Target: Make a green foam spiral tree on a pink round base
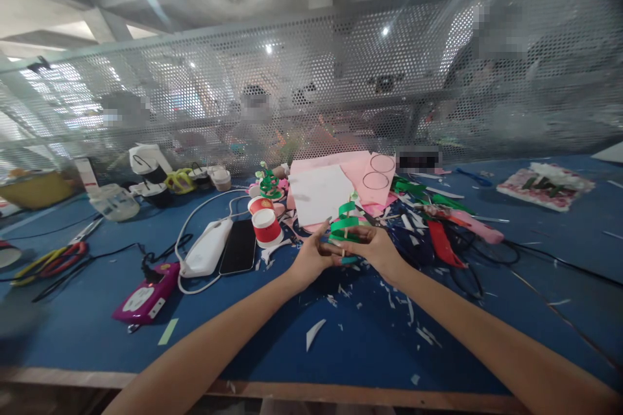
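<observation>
so a green paper spiral [342, 223] is pinched by the left hand [311, 259] and right hand [380, 250], slightly below-right of frame centre, with white scraps [315, 334] scattered around on the blue surface [272, 347]

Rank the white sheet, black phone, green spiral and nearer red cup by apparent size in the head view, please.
1. White sheet
2. Black phone
3. Nearer red cup
Unsure: green spiral, partly hidden by fingers.
</observation>
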Motion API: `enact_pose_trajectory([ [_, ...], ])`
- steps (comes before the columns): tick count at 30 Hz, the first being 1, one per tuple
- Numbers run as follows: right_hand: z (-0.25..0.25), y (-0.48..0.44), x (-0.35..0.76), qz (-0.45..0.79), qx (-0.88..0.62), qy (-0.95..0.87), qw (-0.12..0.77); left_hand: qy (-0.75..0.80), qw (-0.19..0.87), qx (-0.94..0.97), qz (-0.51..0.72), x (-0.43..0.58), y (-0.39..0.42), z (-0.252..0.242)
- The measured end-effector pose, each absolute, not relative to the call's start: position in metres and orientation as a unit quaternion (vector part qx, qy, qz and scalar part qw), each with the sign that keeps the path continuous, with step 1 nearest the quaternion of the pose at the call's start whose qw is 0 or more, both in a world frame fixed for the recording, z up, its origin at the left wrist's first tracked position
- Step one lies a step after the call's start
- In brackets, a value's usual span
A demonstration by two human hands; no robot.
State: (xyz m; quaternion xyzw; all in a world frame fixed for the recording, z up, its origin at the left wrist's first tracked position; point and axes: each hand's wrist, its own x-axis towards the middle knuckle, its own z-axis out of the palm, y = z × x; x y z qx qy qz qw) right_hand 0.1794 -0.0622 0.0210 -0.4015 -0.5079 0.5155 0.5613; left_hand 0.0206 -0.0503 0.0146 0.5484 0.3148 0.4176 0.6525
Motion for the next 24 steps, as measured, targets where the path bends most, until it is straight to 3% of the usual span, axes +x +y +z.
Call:
enact_pose_trajectory([
  [7, 0.0257, -0.0623, 0.1853, 0.542, -0.387, -0.545, 0.509, 0.307, 0.656, 0.555, 0.410, 0.0206, -0.0499, 0.0145],
  [24, 0.0225, -0.0609, 0.1808, 0.546, -0.371, -0.528, 0.534, 0.346, 0.641, 0.537, 0.425, 0.0210, -0.0480, 0.0110],
])
